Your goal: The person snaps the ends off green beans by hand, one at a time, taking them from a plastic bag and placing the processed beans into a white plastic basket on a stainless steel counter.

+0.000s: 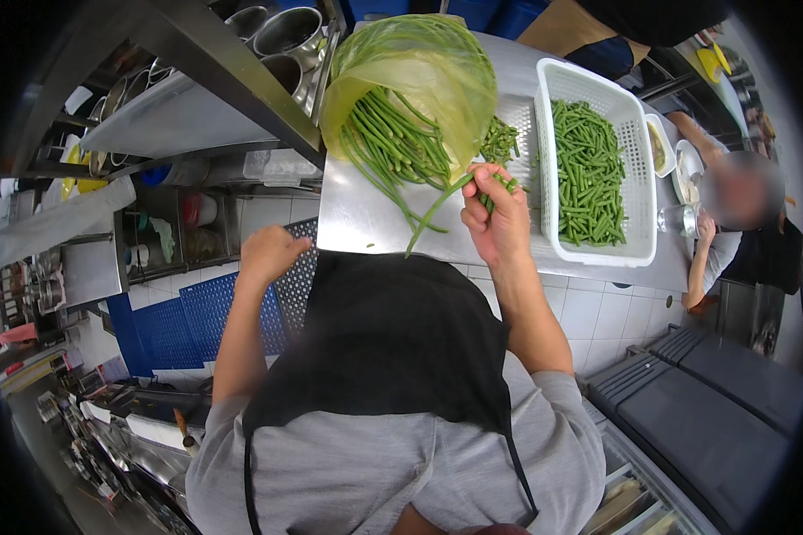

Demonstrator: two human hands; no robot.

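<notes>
My right hand (495, 207) is closed on green beans: one long bean (435, 208) juts out to the left from between thumb and forefinger, and short pieces show in the palm. My left hand (271, 253) hangs off the table's left edge, fingers curled; whether it holds anything is hidden. Long green beans (401, 140) spill from the mouth of a yellowish plastic bag (472, 87). Short bean ends (500, 142) lie in a small pile right of the bag. Cut bean pieces (587, 174) fill part of a white perforated plastic basket (647, 221) at the right.
The steel table (348, 214) has its front edge against my black apron. Beyond the basket, a person (709, 247) stands near a metal container (679, 221) and a white bowl (688, 167). Another person stands behind the table. A steel shelf post (241, 73) rises at the left.
</notes>
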